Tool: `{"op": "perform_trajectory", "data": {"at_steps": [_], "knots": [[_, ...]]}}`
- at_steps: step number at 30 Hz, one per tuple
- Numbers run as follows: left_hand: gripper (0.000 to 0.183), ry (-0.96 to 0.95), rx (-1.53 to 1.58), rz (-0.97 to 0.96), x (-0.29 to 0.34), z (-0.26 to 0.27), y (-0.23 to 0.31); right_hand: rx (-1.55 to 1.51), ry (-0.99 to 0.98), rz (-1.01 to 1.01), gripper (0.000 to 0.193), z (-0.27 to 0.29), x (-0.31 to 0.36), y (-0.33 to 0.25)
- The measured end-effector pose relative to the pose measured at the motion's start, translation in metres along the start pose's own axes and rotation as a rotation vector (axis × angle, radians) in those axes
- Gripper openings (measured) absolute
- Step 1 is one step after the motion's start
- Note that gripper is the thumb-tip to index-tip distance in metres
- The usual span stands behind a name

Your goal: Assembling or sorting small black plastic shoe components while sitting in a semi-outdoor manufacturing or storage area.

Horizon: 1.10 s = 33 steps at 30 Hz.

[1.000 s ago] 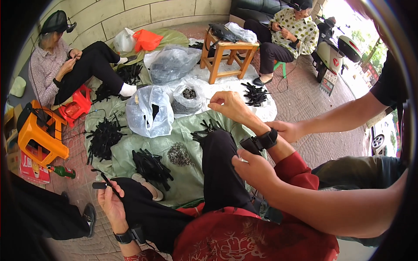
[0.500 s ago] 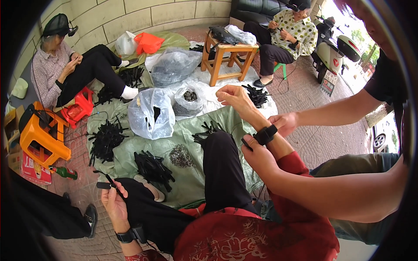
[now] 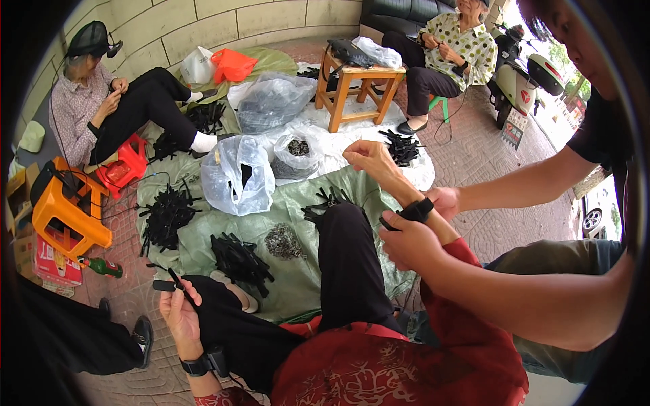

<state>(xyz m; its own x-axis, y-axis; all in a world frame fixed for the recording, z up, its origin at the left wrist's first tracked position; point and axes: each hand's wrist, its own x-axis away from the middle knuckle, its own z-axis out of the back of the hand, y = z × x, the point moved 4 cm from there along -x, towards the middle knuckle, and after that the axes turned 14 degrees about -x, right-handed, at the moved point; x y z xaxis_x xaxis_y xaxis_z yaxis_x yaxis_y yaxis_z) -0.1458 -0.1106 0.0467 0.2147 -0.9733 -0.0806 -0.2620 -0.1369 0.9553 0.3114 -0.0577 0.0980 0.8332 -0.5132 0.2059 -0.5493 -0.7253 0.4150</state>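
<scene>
Between the thumb and fingers of my left hand [image 3: 180, 315] are thin black straps [image 3: 177, 280], held above my left thigh. My right hand [image 3: 371, 158] is stretched forward over the sheet, its fingers curled in and pressed together; nothing shows in them. A black wristband [image 3: 416, 209] with a box-shaped unit sits around my right wrist. A co-worker at my right grips it with both hands, one hand [image 3: 414, 245] on the near side and the other [image 3: 443, 201] on the far side. Another black wristband [image 3: 204, 364] is on my left wrist.
Piles of black straps [image 3: 240, 262] and small metal pieces [image 3: 284, 241] lie on the green sheet [image 3: 305, 275]. Beyond are plastic bags [image 3: 237, 177] and a wooden stool [image 3: 359, 91]. An orange stool [image 3: 71, 213] and green bottle [image 3: 103, 266] are at left. Two seated people work farther off.
My right hand has shifted slightly down and right in the picture, with the co-worker's hands still at its wristband. My left hand keeps its hold on the straps. The far-right seated person's head has risen.
</scene>
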Motion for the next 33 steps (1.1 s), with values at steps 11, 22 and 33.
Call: {"op": "perform_trajectory", "data": {"at_steps": [11,22,33], "knots": [[0.022,-0.011,-0.017,0.004,-0.001,-0.002,-0.002,1.592,0.322,1.138,0.025,-0.046,-0.090,-0.073],[0.019,0.001,0.001,0.033,0.003,0.001,0.000,1.731,0.315,1.130,0.023,-0.036,-0.091,-0.074],[0.026,-0.138,0.152,0.170,0.029,-0.044,0.002,1.912,0.373,1.164,0.019,-0.039,-0.079,-0.065]]}}
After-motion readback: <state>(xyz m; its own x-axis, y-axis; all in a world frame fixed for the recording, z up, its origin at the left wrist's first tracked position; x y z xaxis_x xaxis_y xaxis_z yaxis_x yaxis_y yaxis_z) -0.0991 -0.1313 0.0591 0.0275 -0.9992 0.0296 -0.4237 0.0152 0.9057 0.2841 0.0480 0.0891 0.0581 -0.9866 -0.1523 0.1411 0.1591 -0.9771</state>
